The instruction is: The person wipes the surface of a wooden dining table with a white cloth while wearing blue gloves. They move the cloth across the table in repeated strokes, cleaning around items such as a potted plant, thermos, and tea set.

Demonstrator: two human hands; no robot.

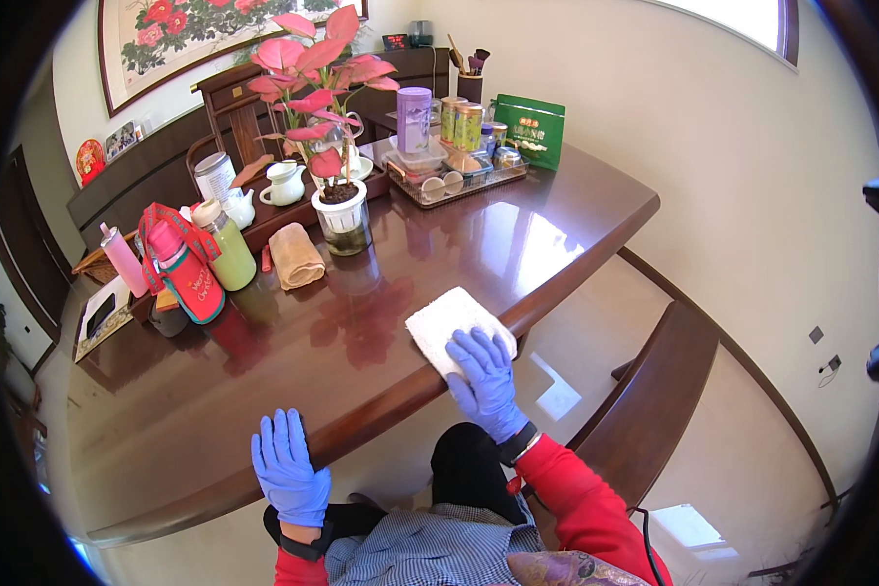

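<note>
A folded white cloth (451,318) lies on the glossy dark wooden table (361,342), at its front edge. My right hand (482,376), in a blue glove, rests flat on the near part of this cloth, fingers stretched forward over it. Further left, my left hand (288,469), gloved in blue too, lies flat on the table's rounded edge with its fingers extended and nothing in it.
Behind the cloth stand a pink-leaved potted plant (344,217), a folded tan cloth (296,256), a green bottle (227,249) and a red bottle carrier (188,278). A wire tray (459,190) holds jars at the back. To the right is a wooden bench (654,400).
</note>
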